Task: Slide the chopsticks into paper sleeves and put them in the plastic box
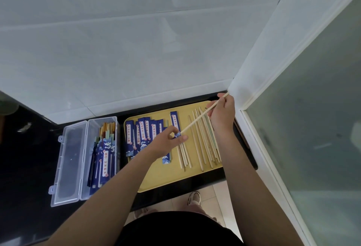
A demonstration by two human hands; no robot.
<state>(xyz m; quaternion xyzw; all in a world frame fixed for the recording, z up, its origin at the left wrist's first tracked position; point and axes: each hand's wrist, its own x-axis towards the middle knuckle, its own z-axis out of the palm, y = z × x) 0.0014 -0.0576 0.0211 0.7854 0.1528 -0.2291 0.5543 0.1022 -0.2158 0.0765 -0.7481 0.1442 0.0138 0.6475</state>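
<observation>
Sleeve (176,135) mostly hidden inside the pinching left hand (168,142) over the yellow tray (166,175), chopstick (202,115) gripped by right hand (222,113), long axis slanting from far-right down-left, tip at sleeve mouth.

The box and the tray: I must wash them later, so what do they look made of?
The box looks like clear, glossy hard plastic: you see through its walls and lid. The tray seems matte yellow plastic, though that is uncertain.

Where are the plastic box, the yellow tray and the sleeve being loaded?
plastic box (115,128): head view, right wall.
yellow tray (168,177): head view, bare near part.
sleeve (177,135): head view, open mouth, pinched by the left hand.
</observation>
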